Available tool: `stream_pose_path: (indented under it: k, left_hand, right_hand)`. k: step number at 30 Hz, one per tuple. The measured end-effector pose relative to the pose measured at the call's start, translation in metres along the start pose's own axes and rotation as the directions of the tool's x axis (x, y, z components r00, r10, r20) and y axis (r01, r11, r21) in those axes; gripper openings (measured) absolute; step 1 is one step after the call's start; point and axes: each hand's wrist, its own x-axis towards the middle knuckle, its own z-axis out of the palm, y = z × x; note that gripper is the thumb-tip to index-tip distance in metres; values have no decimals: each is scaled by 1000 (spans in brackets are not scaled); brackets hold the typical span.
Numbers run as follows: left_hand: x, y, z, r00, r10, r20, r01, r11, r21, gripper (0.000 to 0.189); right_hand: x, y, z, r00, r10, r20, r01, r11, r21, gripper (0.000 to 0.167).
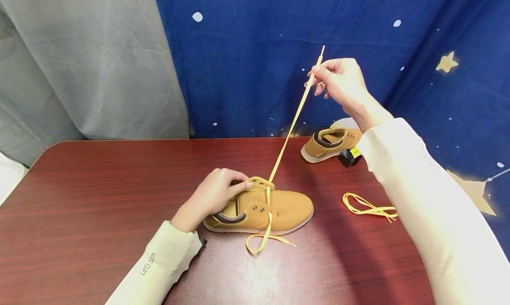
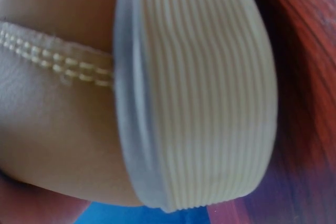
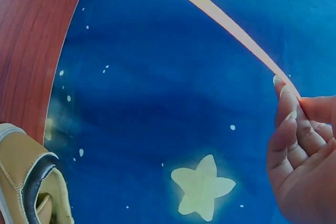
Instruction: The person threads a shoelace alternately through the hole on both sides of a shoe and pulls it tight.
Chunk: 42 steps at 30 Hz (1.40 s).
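A tan shoe (image 1: 292, 207) lies on the table with its toe to the right, a yellow shoelace (image 1: 298, 111) threaded through its eyelets near the toe. My left hand (image 1: 217, 187) grips the far eyelet flap, thumb on its edge. Raised well above the table, my right hand (image 1: 340, 81) pinches the lace near its tip, and the lace runs taut down to the far flap. The other lace end loops on the table in front of the shoe. In the left wrist view the shoe's heel and ribbed sole (image 2: 210, 93) fill the frame. The right wrist view shows the pinched lace (image 3: 226, 22).
A second tan shoe (image 1: 318, 150) stands at the back right, partly behind the right sleeve. A folded yellow lace (image 1: 366, 207) lies right of the near shoe. Beyond the table's back edge hang a blue starry curtain (image 1: 247, 66) and a grey one (image 1: 99, 61).
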Motion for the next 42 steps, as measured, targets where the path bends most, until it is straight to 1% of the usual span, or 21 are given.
stream_pose_path:
  k: [5, 13, 16, 20, 25, 27, 31, 35, 36, 37, 38, 39, 41, 42]
  left_hand:
    - [0, 0, 0, 1000, 0, 2, 0, 1000, 8, 14]
    - [2, 0, 0, 1000, -5, 3, 5, 1000, 20, 15]
    - [1, 0, 1, 1000, -15, -3, 15, 1000, 19, 15]
    - [1, 1, 2, 1000, -24, 1, 24, 1000, 15, 15]
    - [2, 2, 3, 1000, -28, -2, 28, 1000, 13, 15]
    - [2, 1, 3, 999, -32, -8, 32, 999, 15, 14]
    - [1, 1, 3, 1000, -27, -11, 27, 999, 17, 15]
    - [1, 1, 3, 999, -34, -10, 34, 999, 18, 15]
    - [1, 2, 3, 999, -37, -8, 37, 999, 17, 14]
    - [0, 2, 3, 999, -39, -6, 39, 999, 17, 14]
    - [1, 2, 3, 999, -40, -4, 40, 999, 17, 15]
    - [1, 2, 3, 999, -40, -2, 40, 999, 17, 15]
    - [1, 3, 3, 999, -40, 3, 40, 999, 18, 15]
    - [1, 3, 3, 999, -41, 5, 41, 999, 18, 15]
  right_hand:
    - [1, -4, -5, 999, -15, -34, 17, 997, 70, 17]
    - [-1, -12, -17, 995, -43, -92, 58, 984, 168, 18]
    - [-4, -11, -16, 994, -64, -92, 80, 981, 179, 17]
    - [-19, -3, -9, 991, -117, -65, 125, 982, 138, 14]
    - [-48, 6, 4, 979, -200, 29, 194, 970, 143, 16]
    - [-60, 12, 11, 975, -210, 78, 193, 964, 182, 20]
    - [-81, 28, 26, 962, -207, 177, 157, 953, 261, 23]
    - [-102, 46, 43, 947, -180, 267, 88, 942, 324, 22]
    - [-108, 50, 47, 941, -176, 288, 69, 935, 347, 24]
    - [-114, 53, 50, 934, -179, 311, 50, 923, 382, 26]
    - [-119, 56, 54, 927, -176, 331, 18, 902, 431, 29]
    - [-124, 59, 57, 916, -188, 354, -4, 879, 478, 33]
    - [-134, 64, 64, 895, -213, 391, -42, 834, 550, 40]
    - [-139, 67, 66, 889, -215, 404, -65, 814, 577, 41]
